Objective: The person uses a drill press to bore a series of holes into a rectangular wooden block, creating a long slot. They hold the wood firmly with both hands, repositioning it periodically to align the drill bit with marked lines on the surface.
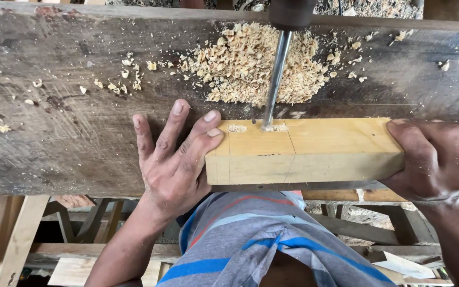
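Across the whole width lies a dark worn workbench plank (pixel 70 133), and at its near edge, right of the middle, rests a pale yellow wood block (pixel 314 154). On the far side of the block is a heap of wood shavings (pixel 251 66), and a steel drill bit (pixel 274 79) stands in the block's top face near its far edge. The left hand (pixel 173 159) presses flat on the plank with fingers against the block's left end, and the right hand (pixel 436 159) grasps the block's right end.

Soft, even daylight is seen; shadows are weak, focus is sharp, and the edges are perhaps slightly bent.
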